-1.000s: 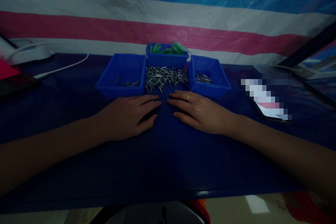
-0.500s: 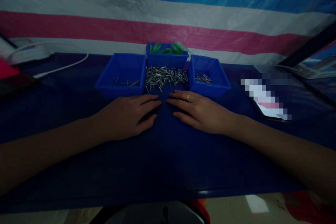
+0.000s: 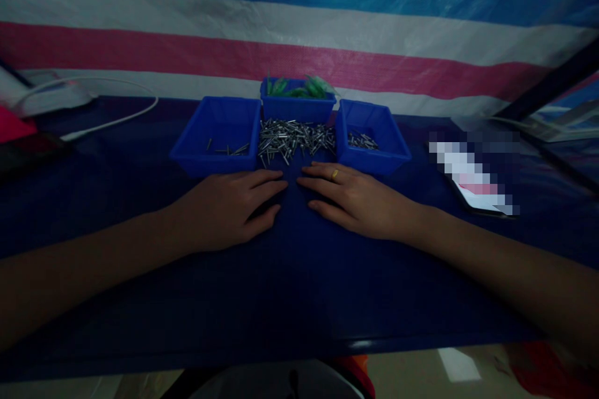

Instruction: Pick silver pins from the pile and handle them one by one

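Observation:
My left hand [image 3: 234, 207] lies open on the dark blue table [image 3: 290, 299], its fingers pointing right. Facing it, my right hand [image 3: 353, 199] rests open too, with a gold ring on one finger; a small gap separates the fingertips. Neither hand holds anything. Beyond them spreads a loose pile of small metal pins that look like rivets [image 3: 294, 137]. A blue bin [image 3: 187, 143] behind my left hand has a few such pieces inside. Behind my right hand, another blue bin [image 3: 395, 143] contains more of them.
At the back, a third blue bin [image 3: 298, 109] holds green items in clear plastic. A phone [image 3: 472, 181] with a blurred-out screen lies at right. On the left are a white cable [image 3: 116, 118] and a dark object [image 3: 28, 153]. A striped plastic sheet [image 3: 299, 25] hangs behind.
Both hands stay in place on the table. The view has shifted very slightly; the bins and metal pieces have not moved.

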The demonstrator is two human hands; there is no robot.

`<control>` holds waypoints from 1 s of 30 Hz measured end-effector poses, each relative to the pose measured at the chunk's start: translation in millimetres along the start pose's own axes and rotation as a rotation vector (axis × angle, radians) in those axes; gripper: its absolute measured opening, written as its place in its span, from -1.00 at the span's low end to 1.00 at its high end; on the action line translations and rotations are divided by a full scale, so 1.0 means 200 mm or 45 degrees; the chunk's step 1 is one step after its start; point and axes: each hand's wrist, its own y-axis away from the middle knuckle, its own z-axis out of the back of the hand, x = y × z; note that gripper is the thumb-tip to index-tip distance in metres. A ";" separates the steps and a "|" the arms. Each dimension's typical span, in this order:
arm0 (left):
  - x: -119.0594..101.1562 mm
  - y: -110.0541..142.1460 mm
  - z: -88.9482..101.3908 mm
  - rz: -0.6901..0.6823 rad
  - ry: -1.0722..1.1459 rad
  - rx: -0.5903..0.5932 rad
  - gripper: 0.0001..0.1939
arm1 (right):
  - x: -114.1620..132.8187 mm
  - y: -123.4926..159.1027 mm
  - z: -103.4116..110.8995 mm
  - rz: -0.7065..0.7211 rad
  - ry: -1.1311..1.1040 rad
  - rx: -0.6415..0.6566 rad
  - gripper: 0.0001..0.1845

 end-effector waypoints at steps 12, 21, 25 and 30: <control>-0.03 0.01 0.00 -0.197 -0.207 -0.218 -0.64 | 0.01 -0.03 -0.01 -0.007 0.102 -0.117 -0.55; -0.05 0.01 0.01 -0.263 -0.286 -0.289 -0.70 | 0.01 -0.15 -0.02 -0.026 0.243 0.023 -0.59; -0.05 0.01 0.01 -0.245 -0.293 -0.290 -0.71 | 0.01 -0.17 -0.03 -0.038 0.216 -0.008 -0.69; -0.05 0.01 0.01 -0.225 -0.276 -0.275 -0.72 | 0.02 -0.19 -0.01 -0.138 0.279 0.036 -0.72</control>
